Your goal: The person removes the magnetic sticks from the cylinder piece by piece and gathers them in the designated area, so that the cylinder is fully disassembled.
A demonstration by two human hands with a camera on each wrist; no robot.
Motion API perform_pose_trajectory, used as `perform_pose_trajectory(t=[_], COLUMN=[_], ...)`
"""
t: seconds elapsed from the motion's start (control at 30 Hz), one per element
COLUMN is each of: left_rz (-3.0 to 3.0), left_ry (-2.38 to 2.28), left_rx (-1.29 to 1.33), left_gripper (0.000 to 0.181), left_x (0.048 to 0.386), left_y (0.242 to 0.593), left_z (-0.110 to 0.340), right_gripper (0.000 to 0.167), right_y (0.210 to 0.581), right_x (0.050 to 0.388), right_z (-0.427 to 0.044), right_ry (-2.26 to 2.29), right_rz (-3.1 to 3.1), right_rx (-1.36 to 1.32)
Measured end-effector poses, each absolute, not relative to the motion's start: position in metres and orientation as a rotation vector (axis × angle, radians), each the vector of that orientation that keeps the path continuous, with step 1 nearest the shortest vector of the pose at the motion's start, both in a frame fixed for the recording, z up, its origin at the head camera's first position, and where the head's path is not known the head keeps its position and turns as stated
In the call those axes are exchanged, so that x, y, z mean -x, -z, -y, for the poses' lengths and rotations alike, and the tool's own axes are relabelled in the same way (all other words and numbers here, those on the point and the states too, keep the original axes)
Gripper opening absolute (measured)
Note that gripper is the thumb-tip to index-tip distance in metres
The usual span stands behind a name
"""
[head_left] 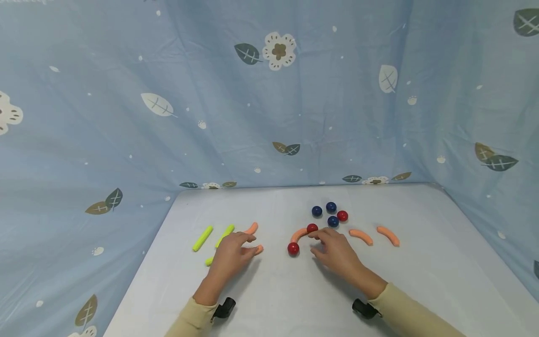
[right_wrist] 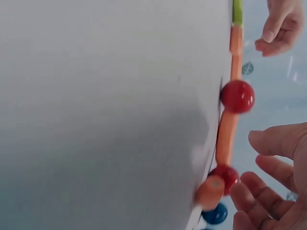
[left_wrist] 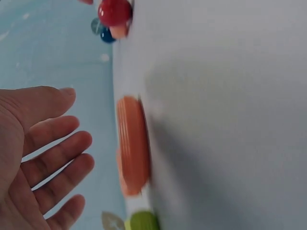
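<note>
My left hand [head_left: 230, 256] hovers above the table at the left, fingers loosely bent and thumb apart. Below it lie two curved orange pieces [head_left: 251, 228], partly covered by the hand in the head view; a ridged orange piece [left_wrist: 133, 143] shows apart from the fingers in the left wrist view. My right hand [head_left: 337, 250] is over the middle, fingers relaxed, with nothing visible in its grasp. Close to its fingertips is a red ball [head_left: 312, 228]. A curved orange piece [head_left: 298, 234] spans from that ball to a nearer red ball [head_left: 293, 248]; whether they are joined I cannot tell.
Green sticks [head_left: 203, 238] lie at the left, one partly behind my left hand. Behind my right hand sit three dark blue balls [head_left: 316, 211] and another red ball [head_left: 342, 216]. Two curved orange pieces [head_left: 388, 236] lie to the right. A blue patterned curtain [head_left: 269, 117] borders the white table [head_left: 278, 299].
</note>
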State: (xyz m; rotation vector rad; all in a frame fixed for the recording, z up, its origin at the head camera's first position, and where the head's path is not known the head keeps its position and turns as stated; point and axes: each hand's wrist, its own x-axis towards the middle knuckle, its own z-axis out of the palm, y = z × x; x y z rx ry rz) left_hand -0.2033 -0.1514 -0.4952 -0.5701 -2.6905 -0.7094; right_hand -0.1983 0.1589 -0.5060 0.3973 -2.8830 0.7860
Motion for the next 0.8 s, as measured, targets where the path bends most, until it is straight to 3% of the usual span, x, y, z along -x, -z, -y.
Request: perform_pose_trajectory(t=[0.47, 0.8], left_rz=[2.743, 2.787], left_ry=[0.661, 0.711], left_rx=[0.696, 0.711], left_gripper=[0.025, 0.027], left_x=[0.206, 0.209], left_y=[0.492, 0.492], left_z=[0.115, 0.106], right_gripper=[0.042, 0.034], right_y=[0.512, 0.514], right_x=[0.207, 0.212], right_z=[-0.182, -0.18], right_ry=[-0.756, -0.777], right_rz=[2.924, 2.902], right_rx=[-0.271, -0.409])
